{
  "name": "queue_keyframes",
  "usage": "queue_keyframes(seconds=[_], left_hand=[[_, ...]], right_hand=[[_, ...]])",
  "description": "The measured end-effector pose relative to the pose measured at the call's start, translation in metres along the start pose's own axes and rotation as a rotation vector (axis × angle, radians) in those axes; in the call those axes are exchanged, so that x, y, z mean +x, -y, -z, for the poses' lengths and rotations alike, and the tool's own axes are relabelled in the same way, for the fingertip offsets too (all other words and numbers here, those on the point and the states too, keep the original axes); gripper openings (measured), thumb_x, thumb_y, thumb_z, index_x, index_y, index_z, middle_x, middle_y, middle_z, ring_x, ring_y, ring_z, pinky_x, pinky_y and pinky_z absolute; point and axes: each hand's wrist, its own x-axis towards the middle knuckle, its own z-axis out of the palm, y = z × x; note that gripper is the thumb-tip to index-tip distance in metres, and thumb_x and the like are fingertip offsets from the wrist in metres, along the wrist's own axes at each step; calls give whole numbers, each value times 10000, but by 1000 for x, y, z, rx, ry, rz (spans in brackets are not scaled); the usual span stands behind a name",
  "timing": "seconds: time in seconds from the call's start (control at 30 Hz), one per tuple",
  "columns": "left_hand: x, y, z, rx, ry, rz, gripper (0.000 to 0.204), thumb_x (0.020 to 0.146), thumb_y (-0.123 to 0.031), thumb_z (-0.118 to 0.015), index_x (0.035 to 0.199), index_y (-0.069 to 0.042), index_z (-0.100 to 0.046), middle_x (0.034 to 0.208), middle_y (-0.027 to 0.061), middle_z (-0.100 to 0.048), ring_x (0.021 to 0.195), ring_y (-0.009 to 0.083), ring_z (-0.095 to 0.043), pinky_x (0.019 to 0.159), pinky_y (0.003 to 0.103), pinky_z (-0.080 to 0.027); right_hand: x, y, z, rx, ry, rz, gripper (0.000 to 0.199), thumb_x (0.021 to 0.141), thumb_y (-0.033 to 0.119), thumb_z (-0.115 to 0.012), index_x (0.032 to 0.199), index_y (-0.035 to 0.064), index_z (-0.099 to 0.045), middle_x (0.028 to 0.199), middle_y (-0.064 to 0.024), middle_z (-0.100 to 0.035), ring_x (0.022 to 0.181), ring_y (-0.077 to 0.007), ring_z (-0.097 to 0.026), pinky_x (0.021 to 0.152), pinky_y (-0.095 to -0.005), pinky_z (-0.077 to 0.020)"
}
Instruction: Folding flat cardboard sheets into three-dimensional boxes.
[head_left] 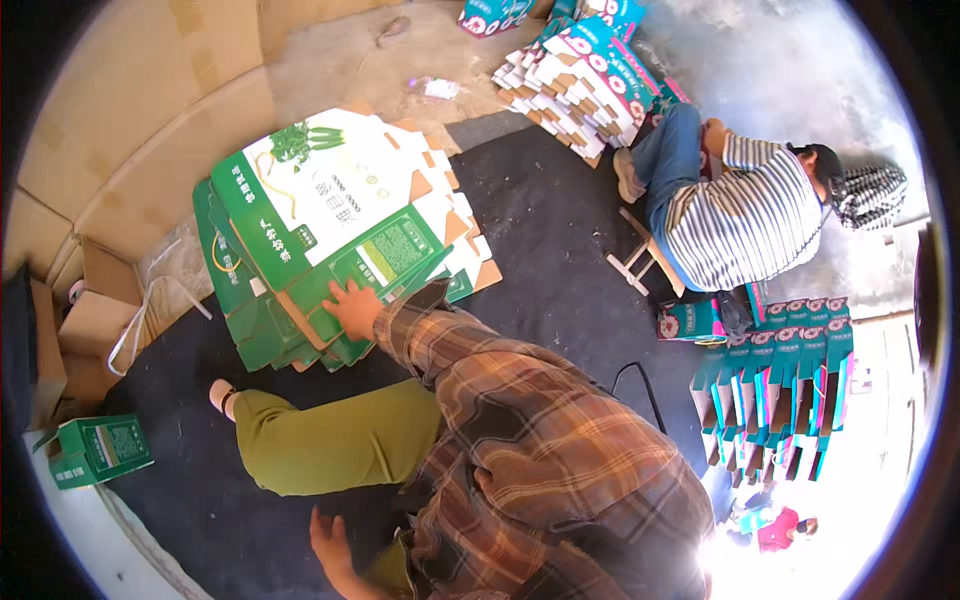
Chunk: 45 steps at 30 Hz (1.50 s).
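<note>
Flat green-and-white cardboard cartons (330,190) lie in a loose stack in front of me, printed with green vegetables, their flaps fanned out unevenly. My right hand (352,308) rests on the green side of the stack near its lower edge, fingers spread over the board. Well apart from the cartons, my left hand (335,545) is held low with its fingers apart and nothing seen in it. My plaid sleeve (440,335) runs to the right hand. My bent leg in olive trousers (335,440) lies between the two hands.
Black sheeting (540,230) covers the ground. A co-worker in a striped top (745,220) sits on a low wooden stool (645,255). Teal cartons (775,380) stand stacked at right; flattened ones (585,90) lie at the back. A folded green box (102,450) stands at left.
</note>
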Motion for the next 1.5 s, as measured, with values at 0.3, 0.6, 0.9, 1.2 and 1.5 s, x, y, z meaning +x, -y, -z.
queue_keyframes(seconds=[0.3, 0.6, 0.9, 1.2, 1.5], left_hand=[[-8, -52, 24, 165, -84, -325, 564, 808, -13, -648, 1343, -26, -471, 1123, 172, -565, 962, 294, -572, 892, 393, -463], [-43, -51, 36, 62, -239, -266, 559, 841, -74, -648, 1369, -62, -465, 1095, 158, -577, 930, 270, -570, 856, 373, -456], [-24, -6, 19, 152, -17, -115, 536, 875, -161, -646, 1354, 2, -470, 1075, 157, -628, 910, 204, -588, 819, 341, -479], [10, 54, 3, -64, -7, 202, 539, 872, -175, -654, 1344, 16, -476, 1086, 165, -634, 943, 219, -595, 826, 346, -484], [-39, 43, -9, -37, -196, 149, 532, 827, -201, -698, 1292, -3, -533, 961, 135, -684, 870, 208, -645, 800, 338, -505]], right_hand=[[-40, 8, -18, 103, 105, 70, 528, 767, 188, -657, 1284, 137, -568, 1462, -142, -363, 1170, -374, -524, 860, -469, -508], [-73, -32, -94, 150, 177, 129, 248, 748, 218, -649, 910, 39, -704, 862, -187, -681, 888, -368, -656, 771, -471, -521], [-68, 9, -76, 351, 11, 314, 261, 724, 234, -675, 908, 51, -700, 886, -187, -685, 884, -379, -653, 746, -468, -522], [-66, 0, -42, 443, 48, 353, 236, 726, 181, -640, 933, 79, -692, 879, -170, -680, 875, -369, -646, 754, -451, -510], [-15, 23, -9, 737, -275, 458, 188, 848, 173, -578, 984, 99, -683, 931, -175, -673, 886, -373, -632, 776, -459, -507]])
